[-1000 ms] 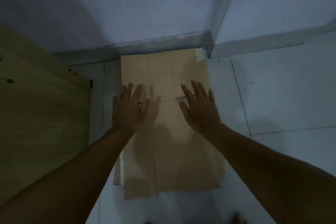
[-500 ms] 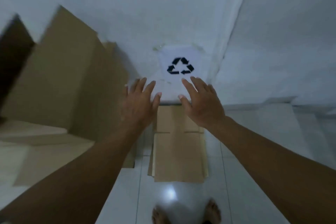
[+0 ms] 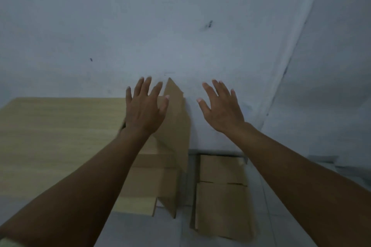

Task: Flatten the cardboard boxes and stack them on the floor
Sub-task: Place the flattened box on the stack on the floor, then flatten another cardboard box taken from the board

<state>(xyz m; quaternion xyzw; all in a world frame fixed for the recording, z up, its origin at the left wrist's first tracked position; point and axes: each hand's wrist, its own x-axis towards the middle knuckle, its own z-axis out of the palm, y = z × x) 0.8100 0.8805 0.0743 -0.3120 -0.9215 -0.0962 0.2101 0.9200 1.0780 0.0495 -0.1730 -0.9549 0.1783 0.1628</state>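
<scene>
Both hands, left hand (image 3: 145,109) and right hand (image 3: 220,106), spread empty, reach toward the unflattened box (image 3: 172,146) at ten o'clock of the floor stack (image 3: 222,196); gripping it apparently comes next.

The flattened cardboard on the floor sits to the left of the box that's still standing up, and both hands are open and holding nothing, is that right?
Not quite. The head view shows the flattened cardboard on the floor to the right of the standing box, not the left. The rest holds: the left hand and the right hand are both open with fingers spread, holding nothing.
</scene>
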